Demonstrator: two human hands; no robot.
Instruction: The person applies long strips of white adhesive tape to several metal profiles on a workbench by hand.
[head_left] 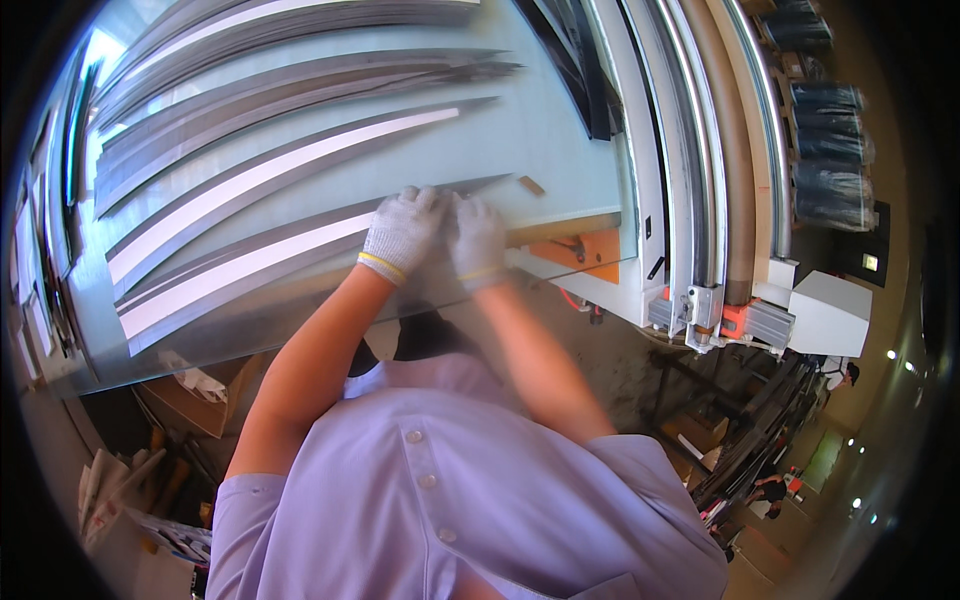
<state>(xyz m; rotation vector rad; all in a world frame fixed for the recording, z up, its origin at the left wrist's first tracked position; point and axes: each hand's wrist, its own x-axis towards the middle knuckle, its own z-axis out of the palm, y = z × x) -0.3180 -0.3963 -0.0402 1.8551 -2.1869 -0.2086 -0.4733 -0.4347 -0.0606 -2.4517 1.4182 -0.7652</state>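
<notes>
Your left hand point(403, 235) and right hand point(477, 238) sit side by side, mid-frame!
The nearest strip point(290, 248) runs lower left to centre under them; whether either glove is clamped, I can't tell. Best support its length evenly, mind the tabletop point(565, 140) edge below, and use the bare room rightward, around that brown scrap point(531, 185).

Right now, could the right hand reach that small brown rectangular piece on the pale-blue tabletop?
Probably yes: the grey-gloved right hand is near the small brown piece, and only a flat grey strip's pointed tip and tabletop appear between them.
</notes>
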